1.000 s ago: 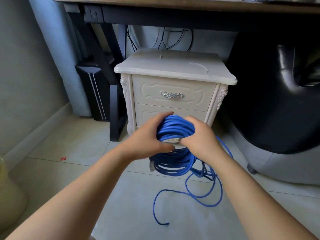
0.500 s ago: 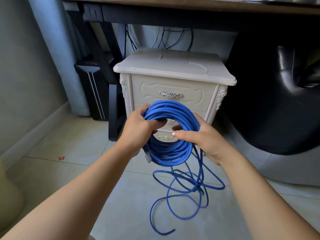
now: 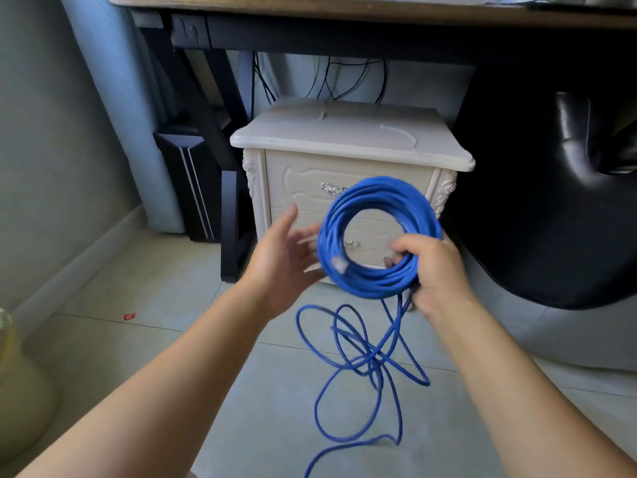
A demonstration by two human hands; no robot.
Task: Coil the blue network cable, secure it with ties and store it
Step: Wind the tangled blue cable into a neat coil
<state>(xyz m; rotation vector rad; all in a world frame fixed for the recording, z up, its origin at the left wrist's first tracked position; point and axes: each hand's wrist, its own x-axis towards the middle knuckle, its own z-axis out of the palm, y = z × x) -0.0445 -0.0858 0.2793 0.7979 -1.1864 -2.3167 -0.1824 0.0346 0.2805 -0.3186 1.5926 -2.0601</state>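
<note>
The blue network cable (image 3: 375, 201) forms a round coil held upright in front of the white nightstand. My right hand (image 3: 432, 270) grips the coil at its lower right, fingers curled round the strands. My left hand (image 3: 284, 257) is off the coil, just to its left, blurred, with fingers spread and holding nothing. A clear plug end (image 3: 339, 263) hangs at the coil's lower left. The loose rest of the cable (image 3: 362, 360) trails from my right hand down to the tiled floor in tangled loops. Two pale ties (image 3: 400, 131) lie on the nightstand's top.
The white two-drawer nightstand (image 3: 348, 150) stands under a dark wooden desk (image 3: 344, 15). A black chair (image 3: 551, 201) fills the right side. A black computer case (image 3: 189, 181) and desk leg stand at left. A small red scrap (image 3: 129, 316) lies on the floor tiles.
My left hand has let go of the coil and opened to its left. My right hand now holds the coil alone, lifted and shifted right. More loose cable lies looped on the floor.
</note>
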